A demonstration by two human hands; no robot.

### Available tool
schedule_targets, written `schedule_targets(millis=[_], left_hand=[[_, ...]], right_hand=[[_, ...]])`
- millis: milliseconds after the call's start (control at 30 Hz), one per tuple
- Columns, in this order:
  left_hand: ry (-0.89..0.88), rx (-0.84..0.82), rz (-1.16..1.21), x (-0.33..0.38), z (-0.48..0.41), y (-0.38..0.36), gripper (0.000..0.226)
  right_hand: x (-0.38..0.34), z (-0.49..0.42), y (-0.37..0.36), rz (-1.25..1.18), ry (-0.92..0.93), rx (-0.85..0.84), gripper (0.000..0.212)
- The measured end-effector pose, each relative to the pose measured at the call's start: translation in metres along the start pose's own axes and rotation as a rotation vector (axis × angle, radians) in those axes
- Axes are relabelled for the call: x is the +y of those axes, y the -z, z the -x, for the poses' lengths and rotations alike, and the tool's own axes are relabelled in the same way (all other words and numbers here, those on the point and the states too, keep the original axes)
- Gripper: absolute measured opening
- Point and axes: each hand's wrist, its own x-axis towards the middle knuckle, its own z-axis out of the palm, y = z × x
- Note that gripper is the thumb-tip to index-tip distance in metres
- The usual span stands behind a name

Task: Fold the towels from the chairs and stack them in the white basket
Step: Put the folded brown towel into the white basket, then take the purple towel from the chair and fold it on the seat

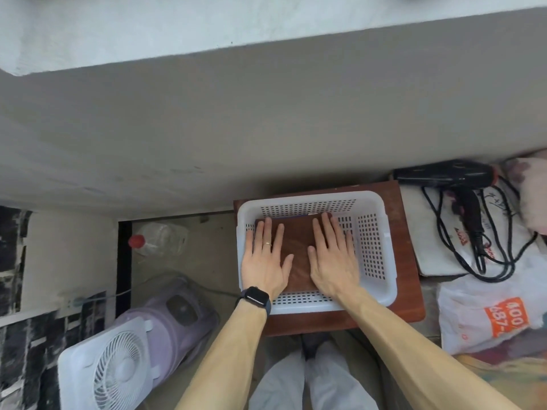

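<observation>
A white perforated basket (376, 247) stands on a small reddish-brown table (408, 297) against the wall. Inside it lies a folded reddish-brown towel (297, 241), with a sliver of a blue one showing at its far edge. My left hand (265, 255), with a ring and a dark watch on the wrist, lies flat on the towel's left half. My right hand (333, 255) presses flat on its right half. All fingers are straight and spread. No chairs are in view.
A black hair dryer (444, 176) with a tangled cord lies on a white bag to the right. A printed plastic bag (485, 315) sits below it. On the floor to the left are a white fan (112, 371), a purple appliance (174, 312) and a red-capped bottle (157, 241).
</observation>
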Motion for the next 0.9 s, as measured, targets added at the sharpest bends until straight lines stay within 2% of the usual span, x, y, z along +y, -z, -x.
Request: schedule_targets(millis=[100, 333, 500, 733, 900], left_hand=[[-0.001, 0.014, -0.004, -0.006, -0.005, -0.015, 0.073], [0.045, 0.08, -0.021, -0.001, -0.011, -0.035, 0.073], [0.08, 0.018, -0.09, -0.001, -0.014, -0.024, 0.075], [0.02, -0.026, -0.512, -0.023, 0.002, 0.005, 0.087], [0.043, -0.087, -0.567, -0.025, 0.015, 0.034, 0.084]], right_hand=[[0.007, -0.006, -0.012, 0.024, -0.004, -0.067, 0.062], [0.014, -0.01, -0.032, -0.009, -0.086, -0.108, 0.068], [0.009, -0.015, -0.026, 0.001, -0.115, -0.107, 0.069], [0.004, -0.005, -0.012, 0.091, -0.211, -0.176, 0.071], [-0.005, 0.019, 0.028, 0.132, -0.238, -0.163, 0.077]])
